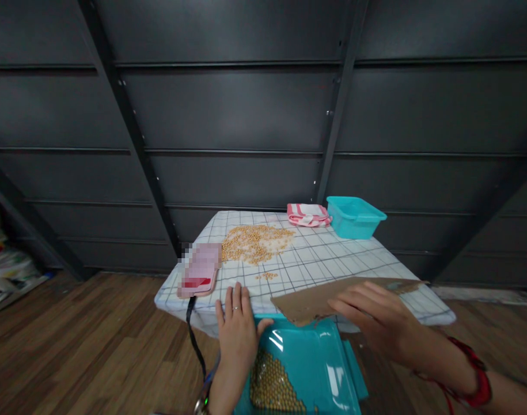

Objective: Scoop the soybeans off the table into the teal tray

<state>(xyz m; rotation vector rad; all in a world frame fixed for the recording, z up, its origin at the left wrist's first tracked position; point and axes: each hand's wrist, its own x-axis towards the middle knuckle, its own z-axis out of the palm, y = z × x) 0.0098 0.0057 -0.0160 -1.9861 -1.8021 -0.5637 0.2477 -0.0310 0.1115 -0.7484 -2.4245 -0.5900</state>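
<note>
My left hand [237,331] lies at the table's front edge, fingers stretched out flat, its thumb resting by the rim of a teal plastic tub [302,351]. Soybeans [274,383] cover part of the tub's bottom, towards the near left corner. With my right hand [375,314] I grip a torn piece of brown cardboard [306,300], tilted over the table edge, its left tip above the tub's far rim. More soybeans [254,242] are spread over the checked tablecloth [332,259], and a small cluster [267,276] lies closer to me.
At the table's left edge sits a pink phone-like item [203,265], partly blurred, with a black strap [194,340] hanging down. A folded pink-and-white cloth [309,214] and a smaller teal basket [356,218] stand at the back right. A dark panelled wall [232,115] rises behind.
</note>
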